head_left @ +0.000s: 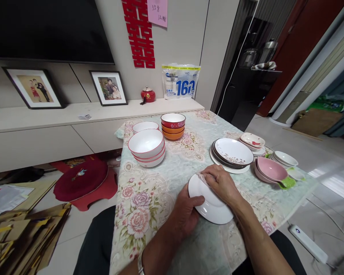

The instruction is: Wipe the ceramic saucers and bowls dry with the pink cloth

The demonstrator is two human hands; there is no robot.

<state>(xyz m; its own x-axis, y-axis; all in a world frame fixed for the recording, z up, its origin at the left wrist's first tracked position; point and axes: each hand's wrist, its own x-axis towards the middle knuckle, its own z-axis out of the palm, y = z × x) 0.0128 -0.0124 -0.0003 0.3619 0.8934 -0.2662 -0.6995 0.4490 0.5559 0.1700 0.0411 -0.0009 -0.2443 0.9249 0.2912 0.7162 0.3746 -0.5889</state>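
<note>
My left hand [187,208] grips a white plate [215,210] by its left edge, with the thumb laid across the face turned towards me. The plate is tilted above the near part of the table. Bent over its upper rim, my right hand [220,183] presses a small pale cloth [202,177] against it; most of the cloth is hidden under the fingers. Just beyond my right hand stands a stack of plates [233,151], the top one white with a brown floral pattern. White bowls with red rims [147,145] are stacked to the far left of my hands.
A flowered tablecloth [149,187] covers the table. Red and orange bowls [173,126] are stacked at the back. Pink bowls [271,170], small white bowls [285,158] and patterned dishes [252,140] stand at the right. A red stool [81,179] and flattened cardboard [25,236] are on the left.
</note>
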